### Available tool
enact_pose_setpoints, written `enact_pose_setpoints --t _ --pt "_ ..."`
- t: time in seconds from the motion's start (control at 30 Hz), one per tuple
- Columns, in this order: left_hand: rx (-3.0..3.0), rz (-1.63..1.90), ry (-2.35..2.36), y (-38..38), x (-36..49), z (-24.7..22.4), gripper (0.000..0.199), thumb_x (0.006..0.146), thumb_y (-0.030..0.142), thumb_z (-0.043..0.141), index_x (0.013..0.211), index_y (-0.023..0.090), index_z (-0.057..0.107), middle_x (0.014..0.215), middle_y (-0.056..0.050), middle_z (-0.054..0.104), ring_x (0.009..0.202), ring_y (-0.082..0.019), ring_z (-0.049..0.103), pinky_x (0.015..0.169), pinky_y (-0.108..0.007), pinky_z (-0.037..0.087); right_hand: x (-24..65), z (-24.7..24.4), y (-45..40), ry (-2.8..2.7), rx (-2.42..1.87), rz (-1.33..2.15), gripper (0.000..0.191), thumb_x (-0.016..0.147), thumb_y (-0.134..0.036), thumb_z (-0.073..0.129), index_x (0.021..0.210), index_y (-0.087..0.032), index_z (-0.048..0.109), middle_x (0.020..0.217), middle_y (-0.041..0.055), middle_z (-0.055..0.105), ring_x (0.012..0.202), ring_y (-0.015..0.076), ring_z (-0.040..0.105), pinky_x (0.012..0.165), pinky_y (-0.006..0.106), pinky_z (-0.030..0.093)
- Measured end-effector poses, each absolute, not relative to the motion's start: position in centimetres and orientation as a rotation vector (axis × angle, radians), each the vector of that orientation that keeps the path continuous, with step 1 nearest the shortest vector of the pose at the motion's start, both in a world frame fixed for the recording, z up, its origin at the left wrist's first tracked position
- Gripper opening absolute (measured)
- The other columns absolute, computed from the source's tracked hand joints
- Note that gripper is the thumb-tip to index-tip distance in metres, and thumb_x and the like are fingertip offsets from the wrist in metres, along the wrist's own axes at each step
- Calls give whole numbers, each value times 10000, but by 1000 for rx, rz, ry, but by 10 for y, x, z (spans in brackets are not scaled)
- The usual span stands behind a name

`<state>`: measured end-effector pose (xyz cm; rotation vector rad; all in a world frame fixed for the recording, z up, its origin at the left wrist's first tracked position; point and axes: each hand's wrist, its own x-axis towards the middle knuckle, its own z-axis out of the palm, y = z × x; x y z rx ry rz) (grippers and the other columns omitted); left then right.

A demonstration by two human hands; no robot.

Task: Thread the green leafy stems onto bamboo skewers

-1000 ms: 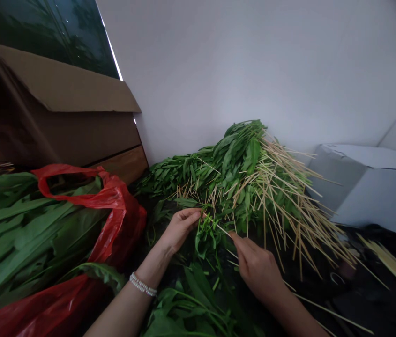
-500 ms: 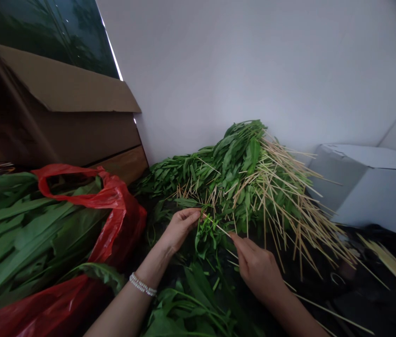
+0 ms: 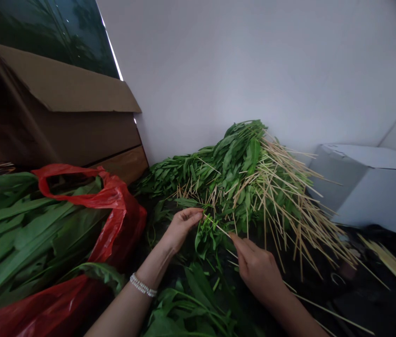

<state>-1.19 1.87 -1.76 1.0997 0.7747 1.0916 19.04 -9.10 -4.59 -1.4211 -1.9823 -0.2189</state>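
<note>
Between my two hands runs a thin pale skewer (image 3: 223, 230) with bits of green stem and leaf (image 3: 205, 238) threaded on its left part. My right hand (image 3: 257, 264) pinches the skewer's right end. At its other end the fingertips of my left hand (image 3: 183, 228) are pressed together on a green leaf or stem, partly hidden by the fingers. Behind both hands lies a big heap of leafy greens on skewers (image 3: 233, 159), its bare sticks fanning to the right. Loose long leaves (image 3: 187, 309) lie below my hands, nearest to me.
At the left, a red plastic bag (image 3: 122, 206) holds large green leaves (image 3: 18, 234). An open cardboard box (image 3: 88, 135) stands behind it. A white box (image 3: 380, 192) is at the right, with bundled skewers (image 3: 391, 262) in front. Loose skewers lie at the lower right.
My left fingertips have shifted very slightly at the skewer's end. My right hand and everything around are nearly unchanged.
</note>
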Motion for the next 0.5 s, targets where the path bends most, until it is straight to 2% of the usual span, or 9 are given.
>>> enact_pose_setpoints --t 0.17,0.37,0.43,0.5 --pt "1038 1044 758 17 -11 -16 282 608 281 837 819 130 727 744 -28 715 678 -105 629 686 -207 469 189 -45 -92 -1999 -1429 -214 418 891 -110 320 1232 -132 562 825 63 666 709 172 663 615 256 516" --pt "1071 1014 799 15 -10 -17 291 601 307 837 811 139 727 724 -11 696 649 -98 603 678 -207 460 187 -45 -93 -1997 -1436 -212 420 883 -97 317 1219 -128 567 813 65 667 699 166 659 612 251 518" --pt "1129 1029 803 13 -8 -16 307 631 338 816 851 145 725 776 -26 708 696 -118 617 712 -220 466 187 -44 -93 -1985 -1410 -194 415 887 -92 314 1220 -129 558 836 69 670 733 169 666 650 260 524" --pt "1211 1038 780 10 -6 -15 386 678 398 772 973 156 711 904 -60 720 819 -166 640 789 -253 471 189 -42 -92 -1945 -1356 -194 394 898 -95 309 1207 -137 550 858 70 673 760 166 670 686 264 523"
